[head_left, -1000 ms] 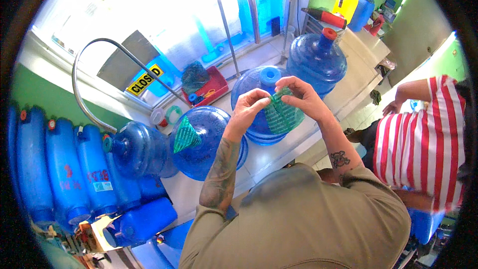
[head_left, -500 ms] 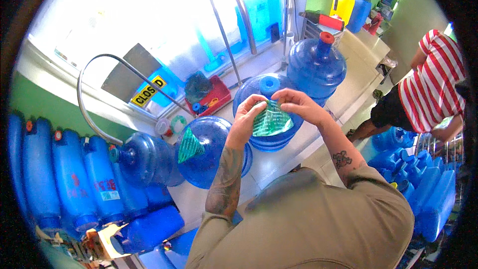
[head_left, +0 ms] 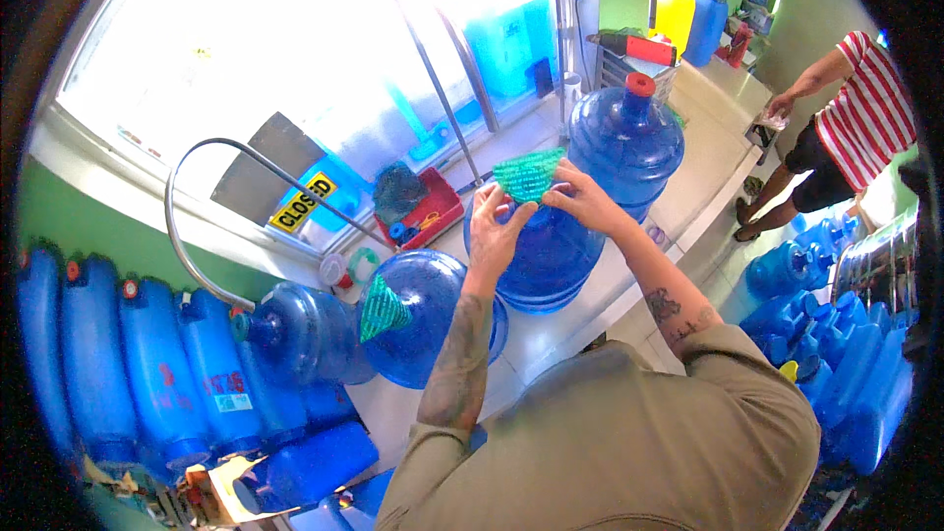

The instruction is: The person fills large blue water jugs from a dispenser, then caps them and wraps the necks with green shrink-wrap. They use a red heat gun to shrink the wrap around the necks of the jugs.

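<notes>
My left hand (head_left: 497,231) and my right hand (head_left: 590,202) pinch the lower edge of a green printed plastic seal sleeve (head_left: 528,177) between thumbs and fingers. The sleeve flares upward and hides the neck of the big blue water jug (head_left: 551,270) beneath it. To the left, another water jug (head_left: 428,285) wears a similar green sleeve (head_left: 383,311) over its neck. Beyond my right hand stands a jug (head_left: 629,143) with a red cap (head_left: 640,85).
A red tray (head_left: 438,221) holding small items lies by the window, near a curved metal pipe (head_left: 182,162). Slim blue containers (head_left: 98,364) line the left. A red-and-black tool (head_left: 644,49) rests at the back. A person in a striped shirt (head_left: 865,123) stands at right, near more blue containers (head_left: 836,364).
Both hands have lifted the green sleeve up from in front of the jug's shoulder, and it now stands with its wide end up. The person at right has moved and stretched out an arm.
</notes>
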### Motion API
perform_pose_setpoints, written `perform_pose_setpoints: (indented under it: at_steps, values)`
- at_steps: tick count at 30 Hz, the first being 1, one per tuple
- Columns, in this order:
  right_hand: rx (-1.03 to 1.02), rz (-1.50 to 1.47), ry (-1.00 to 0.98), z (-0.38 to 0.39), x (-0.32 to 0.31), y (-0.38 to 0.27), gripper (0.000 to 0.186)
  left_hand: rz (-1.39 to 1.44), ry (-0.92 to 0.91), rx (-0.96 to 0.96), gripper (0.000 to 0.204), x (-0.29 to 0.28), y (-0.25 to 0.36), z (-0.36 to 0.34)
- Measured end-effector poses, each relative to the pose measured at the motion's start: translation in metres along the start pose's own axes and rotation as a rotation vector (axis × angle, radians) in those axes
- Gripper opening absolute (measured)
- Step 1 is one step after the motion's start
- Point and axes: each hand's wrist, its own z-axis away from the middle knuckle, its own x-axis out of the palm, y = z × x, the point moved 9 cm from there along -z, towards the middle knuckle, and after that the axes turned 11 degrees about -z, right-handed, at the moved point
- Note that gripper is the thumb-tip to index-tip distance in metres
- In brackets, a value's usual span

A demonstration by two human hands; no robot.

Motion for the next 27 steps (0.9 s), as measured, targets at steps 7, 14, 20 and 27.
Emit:
perform_pose_setpoints:
  at_steps: [7, 14, 20, 27]
  values:
    - [-0.004, 0.547, 0.132, 0.006, -0.063, -0.118, 0.051, -0.095, -0.165, 0.038, 0.071, 0.005, -0.005, -0.014]
    - [-0.981, -0.557, -0.900, 0.146, 0.034, -0.390, 0.018, 0.301, -0.170, -0.039, 0.058, 0.035, 0.005, -0.031]
    - [-0.934, -0.389, -1.144, 0.169, 0.090, -0.431, 0.029, 0.312, -0.120, 0.006, 0.052, 0.029, 0.009, -0.025]
    - [-1.026, -0.269, -1.066, 0.187, 0.097, -0.433, 0.031, 0.341, -0.101, -0.030, 0.051, 0.030, 0.011, -0.024]
